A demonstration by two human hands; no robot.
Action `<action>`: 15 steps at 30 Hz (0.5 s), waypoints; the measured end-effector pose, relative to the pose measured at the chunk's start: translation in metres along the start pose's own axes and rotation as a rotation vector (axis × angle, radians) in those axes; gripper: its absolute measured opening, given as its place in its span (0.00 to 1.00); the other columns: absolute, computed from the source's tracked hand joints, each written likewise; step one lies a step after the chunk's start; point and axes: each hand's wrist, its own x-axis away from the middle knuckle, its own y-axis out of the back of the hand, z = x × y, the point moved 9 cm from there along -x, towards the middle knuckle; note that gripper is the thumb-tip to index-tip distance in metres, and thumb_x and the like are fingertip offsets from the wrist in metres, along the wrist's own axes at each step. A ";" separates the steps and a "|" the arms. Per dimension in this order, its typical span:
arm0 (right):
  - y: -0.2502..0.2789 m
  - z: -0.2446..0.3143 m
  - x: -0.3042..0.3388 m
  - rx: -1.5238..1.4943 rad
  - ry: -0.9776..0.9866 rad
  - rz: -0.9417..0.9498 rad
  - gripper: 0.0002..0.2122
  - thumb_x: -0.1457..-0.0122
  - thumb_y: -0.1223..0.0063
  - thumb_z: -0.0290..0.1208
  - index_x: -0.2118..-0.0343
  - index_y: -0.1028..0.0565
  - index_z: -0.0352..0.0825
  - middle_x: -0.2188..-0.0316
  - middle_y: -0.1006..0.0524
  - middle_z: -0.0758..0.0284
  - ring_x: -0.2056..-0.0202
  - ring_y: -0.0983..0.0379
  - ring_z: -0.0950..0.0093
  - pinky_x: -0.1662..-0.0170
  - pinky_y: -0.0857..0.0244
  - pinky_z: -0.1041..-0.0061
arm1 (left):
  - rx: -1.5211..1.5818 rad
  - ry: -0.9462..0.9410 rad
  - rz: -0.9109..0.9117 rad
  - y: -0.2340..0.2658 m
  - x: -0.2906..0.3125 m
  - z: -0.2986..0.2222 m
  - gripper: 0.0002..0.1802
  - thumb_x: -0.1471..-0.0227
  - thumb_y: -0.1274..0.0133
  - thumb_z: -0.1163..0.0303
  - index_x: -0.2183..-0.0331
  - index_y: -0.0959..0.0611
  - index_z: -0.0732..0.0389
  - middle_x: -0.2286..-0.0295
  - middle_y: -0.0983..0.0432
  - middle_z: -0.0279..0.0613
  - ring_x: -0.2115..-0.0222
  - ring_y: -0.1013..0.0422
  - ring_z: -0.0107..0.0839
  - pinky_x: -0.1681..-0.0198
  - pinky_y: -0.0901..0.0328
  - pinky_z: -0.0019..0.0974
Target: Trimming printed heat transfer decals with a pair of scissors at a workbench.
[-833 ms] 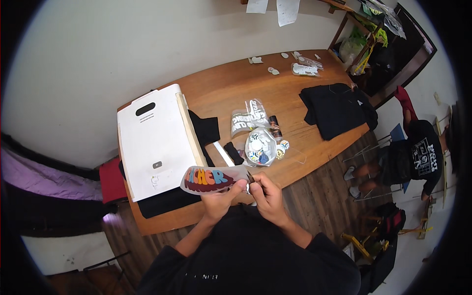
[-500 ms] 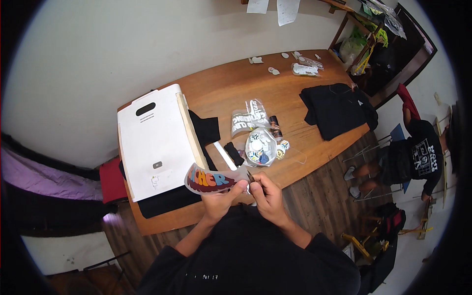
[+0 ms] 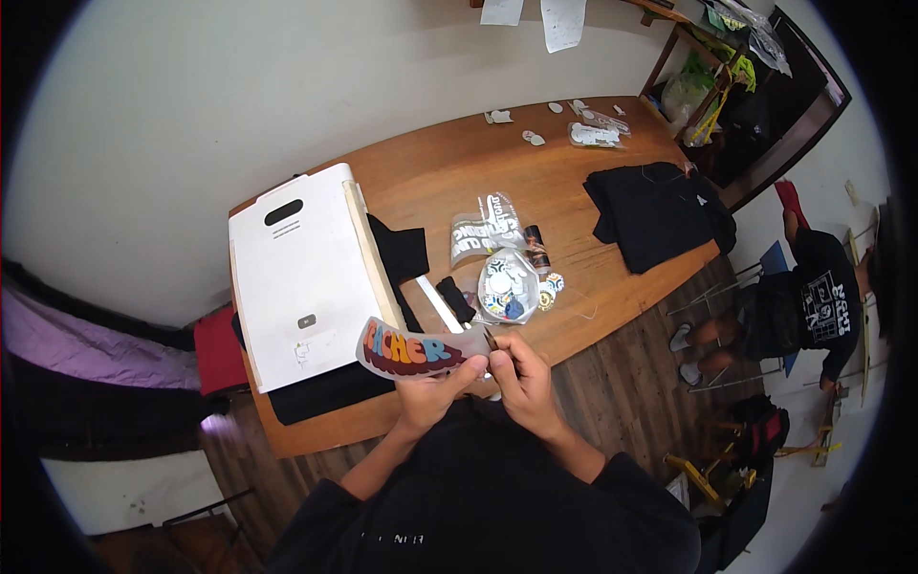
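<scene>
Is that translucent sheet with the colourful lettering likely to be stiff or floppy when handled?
Probably flexible yet springy: the translucent sheet curves along its length, but its free left end doesn't hang limp. It's likely light for its size, since it looks film-thin. It may be somewhat slippery, as its margin looks smooth, though texture is hard to judge.

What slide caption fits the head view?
Left hand holds a colourfully lettered translucent film, right hand a dark tool at its edge.

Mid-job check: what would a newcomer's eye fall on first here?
First, the translucent sheet with bright, colourful lettering, gripped by the left hand at the table's near edge, the right hand at its right end. Next, the big white panel on the left of the wooden table; then the black fabric on its right.
</scene>
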 end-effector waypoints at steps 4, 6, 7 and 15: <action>0.001 0.000 0.000 0.022 0.008 -0.009 0.05 0.41 0.56 0.24 0.67 0.31 0.27 0.80 0.28 0.66 0.76 0.32 0.83 0.74 0.38 0.82 | -0.006 -0.024 0.012 -0.001 0.000 0.002 0.13 0.58 0.40 0.79 0.67 0.23 0.69 0.72 0.25 0.36 0.72 0.28 0.21 0.69 0.32 0.23; 0.001 0.002 -0.002 -0.011 -0.002 -0.013 0.05 0.41 0.56 0.24 0.67 0.31 0.28 0.81 0.29 0.67 0.77 0.32 0.84 0.75 0.38 0.83 | -0.060 -0.090 0.035 -0.007 0.000 -0.009 0.08 0.54 0.45 0.81 0.69 0.25 0.69 0.76 0.26 0.41 0.76 0.29 0.25 0.73 0.32 0.26; 0.002 0.004 -0.003 0.002 0.013 -0.026 0.05 0.41 0.56 0.24 0.67 0.31 0.28 0.82 0.30 0.68 0.77 0.32 0.85 0.75 0.38 0.83 | -0.031 -0.075 0.024 -0.007 0.000 -0.007 0.08 0.54 0.45 0.81 0.69 0.25 0.69 0.76 0.26 0.40 0.76 0.29 0.25 0.73 0.32 0.26; 0.006 -0.003 -0.008 -0.081 -0.035 -0.054 0.06 0.40 0.57 0.26 0.67 0.31 0.29 0.79 0.30 0.69 0.78 0.34 0.85 0.77 0.40 0.84 | 0.120 -0.023 0.036 -0.015 0.007 0.004 0.12 0.55 0.45 0.82 0.65 0.26 0.70 0.74 0.26 0.42 0.75 0.29 0.26 0.72 0.32 0.28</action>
